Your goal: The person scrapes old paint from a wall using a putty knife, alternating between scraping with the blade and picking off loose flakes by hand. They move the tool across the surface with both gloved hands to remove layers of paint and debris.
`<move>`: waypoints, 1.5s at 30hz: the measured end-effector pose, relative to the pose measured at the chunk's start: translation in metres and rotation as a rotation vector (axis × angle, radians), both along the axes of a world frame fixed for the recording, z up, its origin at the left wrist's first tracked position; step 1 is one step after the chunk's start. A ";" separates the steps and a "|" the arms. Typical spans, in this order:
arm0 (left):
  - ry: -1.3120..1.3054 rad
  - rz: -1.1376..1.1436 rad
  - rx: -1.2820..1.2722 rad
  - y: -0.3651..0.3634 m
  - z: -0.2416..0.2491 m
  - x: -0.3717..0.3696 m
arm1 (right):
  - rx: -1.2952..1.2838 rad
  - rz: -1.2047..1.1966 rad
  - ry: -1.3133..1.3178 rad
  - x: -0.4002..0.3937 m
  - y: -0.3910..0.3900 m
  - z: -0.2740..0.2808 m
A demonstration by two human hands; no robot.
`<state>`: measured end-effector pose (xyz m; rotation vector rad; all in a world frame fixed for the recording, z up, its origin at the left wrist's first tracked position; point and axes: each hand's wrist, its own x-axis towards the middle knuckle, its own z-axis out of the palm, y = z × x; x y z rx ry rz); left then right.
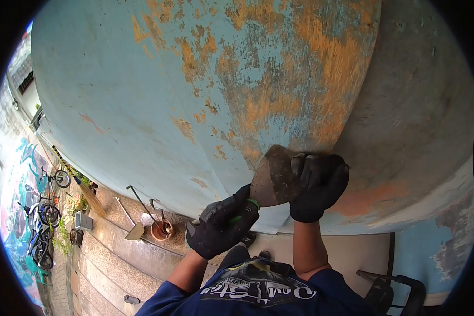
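Both of my hands wear black gloves. My left hand (224, 224) is wrapped round the green handle of a wide scraper (274, 179), whose flat, stained blade points up and to the right. At the blade's right side, my right hand (321, 184) is curled with its fingertips over the metal. The blade lies close to a wall (131, 95) of light blue paint, near its corner edge; whether it touches cannot be made out. Above the hands, the paint is worn off in ragged patches that show orange and grey (279, 100).
A dirty grey wall face (416, 95) runs beyond the corner. Lower left, a terracotta pot (161, 230) and a long-handled dustpan (135, 231) stand on tiled steps (110, 253). Farther left are a broom (92, 200) and parked motorbikes (39, 231). A black chair (400, 295) is lower right.
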<state>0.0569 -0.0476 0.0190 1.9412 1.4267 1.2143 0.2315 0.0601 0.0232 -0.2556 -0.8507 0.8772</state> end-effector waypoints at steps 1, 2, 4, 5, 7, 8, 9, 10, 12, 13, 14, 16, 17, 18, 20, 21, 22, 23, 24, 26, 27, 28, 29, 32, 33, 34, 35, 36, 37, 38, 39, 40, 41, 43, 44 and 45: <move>0.016 -0.002 0.024 0.001 -0.001 -0.001 | -0.050 -0.047 0.013 0.000 -0.001 -0.001; 0.020 -0.007 0.019 -0.002 -0.001 0.000 | -0.055 -0.052 0.016 0.002 -0.001 -0.006; 0.012 0.001 -0.018 -0.005 0.002 0.003 | -0.104 -0.161 -0.151 0.007 0.003 -0.017; 0.010 -0.002 -0.013 -0.004 0.002 0.002 | -0.100 -0.164 -0.152 0.008 0.004 -0.018; -0.056 -0.027 -0.034 -0.003 0.001 0.000 | -0.082 -0.076 -0.091 0.005 0.002 -0.012; -0.057 -0.026 -0.035 -0.003 0.001 0.000 | -0.083 -0.075 -0.092 0.003 -0.001 -0.005; -0.031 -0.018 0.005 -0.003 0.002 0.000 | -0.085 -0.078 -0.085 0.000 -0.005 0.008; -0.002 -0.010 0.046 -0.003 0.004 -0.001 | -0.085 -0.081 -0.074 -0.002 -0.008 0.015; -0.023 -0.015 0.000 -0.005 0.001 0.001 | -0.044 -0.013 -0.026 0.000 -0.006 0.005; -0.049 -0.020 -0.046 -0.005 0.000 0.001 | -0.004 0.055 0.017 0.000 -0.005 0.003; -0.051 -0.016 -0.037 -0.002 0.002 0.001 | 0.004 0.059 0.015 0.000 -0.002 0.005; -0.022 -0.012 0.014 -0.003 0.002 0.000 | -0.030 -0.002 0.022 -0.002 -0.002 0.008; -0.019 -0.011 0.005 -0.005 0.001 0.000 | -0.039 -0.002 0.024 -0.001 -0.004 0.005; -0.017 -0.016 0.011 -0.006 0.000 0.000 | -0.081 -0.049 -0.032 0.001 -0.006 0.004; -0.012 -0.025 0.027 -0.004 -0.003 -0.002 | -0.113 -0.100 -0.084 0.002 -0.005 0.003; -0.022 -0.037 0.017 -0.005 -0.007 -0.003 | -0.078 -0.057 -0.064 0.001 -0.006 0.002; -0.033 -0.048 0.010 -0.004 -0.010 -0.003 | -0.042 -0.012 -0.045 0.001 -0.004 0.002; -0.034 -0.046 0.011 -0.004 -0.008 -0.001 | -0.041 -0.010 -0.046 0.002 -0.003 0.002; -0.048 -0.034 0.006 -0.004 -0.005 0.000 | -0.099 -0.063 -0.085 0.003 -0.003 0.001; -0.057 -0.025 -0.008 -0.005 -0.004 0.002 | -0.168 -0.118 -0.119 0.005 -0.004 -0.002; -0.028 -0.021 0.019 -0.006 -0.005 0.003 | -0.158 -0.126 -0.126 0.005 -0.004 -0.002; 0.000 -0.016 0.050 -0.006 -0.005 0.003 | -0.144 -0.133 -0.135 0.005 -0.004 -0.001; -0.001 -0.014 0.057 -0.005 -0.003 0.003 | -0.137 -0.132 -0.135 0.005 -0.003 0.000; -0.017 -0.020 -0.015 -0.005 0.001 0.001 | -0.152 -0.036 -0.011 0.002 -0.004 0.003; 0.010 -0.010 -0.006 -0.006 0.000 0.001 | -0.161 -0.095 -0.074 0.002 -0.005 0.004; 0.038 -0.002 0.005 -0.006 -0.001 0.002 | -0.168 -0.156 -0.137 0.003 -0.006 0.005; 0.040 -0.004 0.003 -0.008 0.001 0.003 | -0.171 -0.158 -0.136 0.003 -0.008 0.003; 0.009 -0.007 -0.020 -0.009 0.005 0.005 | -0.151 -0.105 -0.100 0.003 -0.007 0.001; -0.024 -0.007 -0.037 -0.008 0.007 0.006 | -0.126 -0.050 -0.066 0.004 -0.006 0.003; -0.025 -0.005 -0.033 -0.006 0.007 0.006 | -0.123 -0.048 -0.067 0.004 -0.005 0.004; -0.008 -0.009 -0.031 -0.005 0.008 0.005 | -0.147 -0.101 -0.105 0.004 -0.006 0.006; 0.010 -0.014 -0.031 -0.005 0.008 0.004 | -0.172 -0.155 -0.143 0.003 -0.008 0.007; 0.014 -0.015 -0.037 -0.006 0.005 0.005 | -0.178 -0.155 -0.140 0.003 -0.007 0.005; 0.000 0.003 0.022 -0.009 0.001 0.008 | -0.250 -0.110 -0.009 0.002 -0.007 0.002; 0.000 0.002 0.028 -0.008 0.003 0.008 | -0.243 -0.111 -0.009 0.003 -0.006 0.004; -0.016 0.001 -0.003 -0.007 0.007 0.007 | -0.194 -0.085 -0.035 0.004 -0.007 0.008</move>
